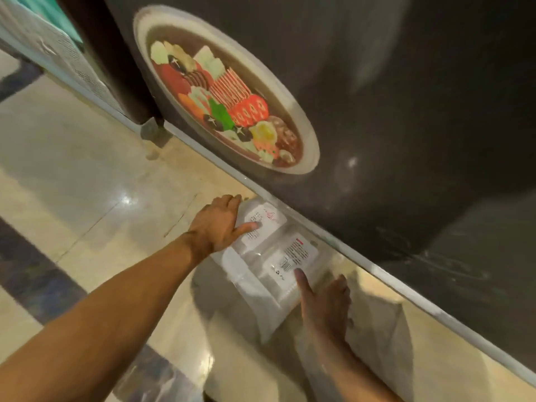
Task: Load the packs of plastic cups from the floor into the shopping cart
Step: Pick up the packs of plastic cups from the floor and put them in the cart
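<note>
Clear plastic packs of cups [261, 274] with white printed labels lie on the shiny floor against the base of a dark wall. My left hand [217, 224] grips the far end of the packs, with its thumb lying across one label and its fingers curled over the end. At the near end my right hand [324, 306] holds the packs, thumb stretched onto the other label and fingers wrapped round the side. The picture is blurred, so I cannot tell whether this is one pack or two side by side. No shopping cart is in view.
Another whitish pack [380, 329] lies to the right along the wall's pale skirting [391, 282]. More clear plastic [246, 369] shows at the bottom. The dark wall carries a picture of a hot pot [226, 91]. Beige tiled floor [72, 175] spreads to the left.
</note>
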`<state>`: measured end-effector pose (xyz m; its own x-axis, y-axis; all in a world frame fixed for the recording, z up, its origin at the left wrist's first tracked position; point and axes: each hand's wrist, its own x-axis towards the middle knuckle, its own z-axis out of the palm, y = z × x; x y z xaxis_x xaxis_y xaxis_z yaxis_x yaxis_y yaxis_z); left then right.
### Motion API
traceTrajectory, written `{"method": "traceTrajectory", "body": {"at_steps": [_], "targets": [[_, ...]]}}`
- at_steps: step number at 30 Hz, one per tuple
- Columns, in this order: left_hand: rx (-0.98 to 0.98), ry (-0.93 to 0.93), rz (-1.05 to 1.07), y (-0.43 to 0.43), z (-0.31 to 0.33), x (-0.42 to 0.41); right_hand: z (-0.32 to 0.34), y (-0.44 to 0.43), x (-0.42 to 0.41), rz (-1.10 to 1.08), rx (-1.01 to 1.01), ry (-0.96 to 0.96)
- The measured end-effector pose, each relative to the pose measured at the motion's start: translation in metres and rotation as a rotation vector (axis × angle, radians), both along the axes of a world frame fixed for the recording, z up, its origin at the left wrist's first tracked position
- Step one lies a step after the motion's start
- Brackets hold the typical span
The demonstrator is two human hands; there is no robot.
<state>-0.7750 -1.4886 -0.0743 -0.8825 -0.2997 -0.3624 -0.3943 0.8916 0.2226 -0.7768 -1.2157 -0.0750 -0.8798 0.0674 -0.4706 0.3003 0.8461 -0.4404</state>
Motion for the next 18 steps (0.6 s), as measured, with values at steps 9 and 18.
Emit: {"method": "traceTrajectory", "body": {"at_steps": [9, 18], "targets": [[0.076, -0.137, 0.213, 0.009, -0.04, 0.022, -0.042, -0.018, 0.014, -0.119, -0.372, -0.001], [0.298, -0.199, 0.512, -0.008, -0.026, 0.118, -0.044, -0.036, 0.034, 0.041, -0.462, -0.142]]}}
